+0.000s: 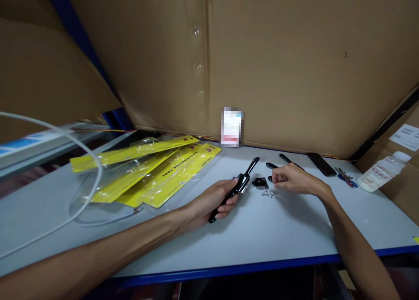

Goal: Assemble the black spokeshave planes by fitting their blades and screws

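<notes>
The glossy black two-handled tool with a silver metal plate at its middle (242, 183) sits in my left hand (219, 199), fingers wrapped round it, tilted above the pale grey tabletop (262, 239). My right hand (290, 178) has its fingers curled; I cannot tell whether they pinch anything. Just beside them are small silver screws (271, 194) and a flat black piece (260, 183). Yellow cards in clear plastic packaging (183, 169) lie beyond my left forearm.
</notes>
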`<state>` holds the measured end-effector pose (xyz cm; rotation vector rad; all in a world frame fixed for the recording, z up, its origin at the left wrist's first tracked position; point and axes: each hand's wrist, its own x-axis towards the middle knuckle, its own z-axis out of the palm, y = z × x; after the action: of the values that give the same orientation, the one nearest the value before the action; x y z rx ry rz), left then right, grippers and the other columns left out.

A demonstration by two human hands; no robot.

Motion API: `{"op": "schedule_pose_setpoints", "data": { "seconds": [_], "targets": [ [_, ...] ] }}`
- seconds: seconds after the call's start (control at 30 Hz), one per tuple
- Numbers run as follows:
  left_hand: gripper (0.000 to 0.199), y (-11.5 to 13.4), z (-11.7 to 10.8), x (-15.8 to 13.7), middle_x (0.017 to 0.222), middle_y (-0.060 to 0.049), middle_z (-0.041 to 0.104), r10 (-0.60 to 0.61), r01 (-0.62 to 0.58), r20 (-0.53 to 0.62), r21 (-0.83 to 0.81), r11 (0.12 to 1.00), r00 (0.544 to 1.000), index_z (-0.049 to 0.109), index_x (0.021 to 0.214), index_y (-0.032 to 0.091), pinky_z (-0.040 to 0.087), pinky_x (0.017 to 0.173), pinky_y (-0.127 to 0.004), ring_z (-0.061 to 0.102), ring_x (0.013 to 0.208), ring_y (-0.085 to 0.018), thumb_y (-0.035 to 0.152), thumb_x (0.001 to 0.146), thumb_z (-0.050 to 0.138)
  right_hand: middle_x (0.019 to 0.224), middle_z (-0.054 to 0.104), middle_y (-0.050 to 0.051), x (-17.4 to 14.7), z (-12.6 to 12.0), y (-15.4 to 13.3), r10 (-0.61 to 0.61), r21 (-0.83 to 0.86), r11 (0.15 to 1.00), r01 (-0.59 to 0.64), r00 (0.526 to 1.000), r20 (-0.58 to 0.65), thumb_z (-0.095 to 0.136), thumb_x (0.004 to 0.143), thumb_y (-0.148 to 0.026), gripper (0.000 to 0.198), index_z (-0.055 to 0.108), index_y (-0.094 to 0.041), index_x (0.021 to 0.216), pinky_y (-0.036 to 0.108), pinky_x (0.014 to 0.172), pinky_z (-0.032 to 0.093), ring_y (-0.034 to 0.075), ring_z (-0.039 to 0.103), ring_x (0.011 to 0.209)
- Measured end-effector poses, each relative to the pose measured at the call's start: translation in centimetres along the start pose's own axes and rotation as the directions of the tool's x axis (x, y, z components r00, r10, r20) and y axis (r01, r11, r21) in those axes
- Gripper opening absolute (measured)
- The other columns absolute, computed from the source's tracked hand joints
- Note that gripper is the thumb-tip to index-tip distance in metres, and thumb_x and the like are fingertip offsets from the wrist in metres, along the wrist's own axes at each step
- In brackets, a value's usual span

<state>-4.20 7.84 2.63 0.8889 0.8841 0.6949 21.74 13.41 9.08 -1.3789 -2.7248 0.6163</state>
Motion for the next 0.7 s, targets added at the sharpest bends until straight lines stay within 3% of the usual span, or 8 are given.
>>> {"op": "schedule_pose_setpoints", "data": {
  "seconds": [0.07,0.23,0.5,0.7],
  "targets": [
    [0.039,-0.1,0.2,0.0,0.055,0.01,0.038,0.015,-0.015,-0.007,0.057,0.998,1.0,0.041,0.081,0.022,0.015,0.036,-0.019,0.017,0.04,-0.005,0.055,0.095,0.054,0.068,0.062,-0.002,-0.6,-0.2,-0.7,0.023,-0.041,0.999,-0.021,0.999,0.042,0.064,0.079,-0.017,0.003,0.065,-0.02,0.08,0.026,0.057,0.029,0.011,0.05,0.063],
    [0.044,-0.3,0.4,-0.1,0.055,0.01,0.037,0.018,-0.022,0.03,0.162,0.987,0.999,0.04,0.077,0.022,0.017,0.035,-0.019,0.018,0.04,-0.005,0.061,0.094,0.054,0.077,0.065,-0.002,-0.6,0.6,-1.8,0.023,-0.127,0.992,-0.007,0.992,0.128,0.068,0.074,-0.015,0.021,0.069,-0.024,0.093,0.026,0.059,0.03,0.012,0.051,0.067],
    [0.042,0.0,0.3,-0.3,0.057,0.009,0.04,-0.001,-0.012,0.08,0.16,0.987,0.997,0.042,0.075,0.022,0.018,0.037,-0.02,0.019,0.04,-0.005,0.057,0.095,0.054,0.064,0.054,-0.001,0.1,2.6,-1.0,0.016,-0.23,0.973,-0.004,0.999,0.052,0.054,0.067,0.0,0.022,0.062,-0.02,0.071,0.028,0.054,0.026,0.011,0.04,0.055],
    [0.037,0.0,0.3,-0.3,0.059,0.008,0.04,-0.03,0.014,0.078,0.196,0.981,0.997,0.04,0.077,0.022,0.02,0.038,-0.02,0.023,0.042,-0.006,0.05,0.092,0.06,0.057,0.047,-0.003,0.0,2.4,-1.2,0.037,-0.284,0.958,-0.032,0.999,0.013,0.054,0.064,0.001,0.021,0.056,-0.02,0.066,0.029,0.052,0.022,0.011,0.036,0.052]
  ]
}}
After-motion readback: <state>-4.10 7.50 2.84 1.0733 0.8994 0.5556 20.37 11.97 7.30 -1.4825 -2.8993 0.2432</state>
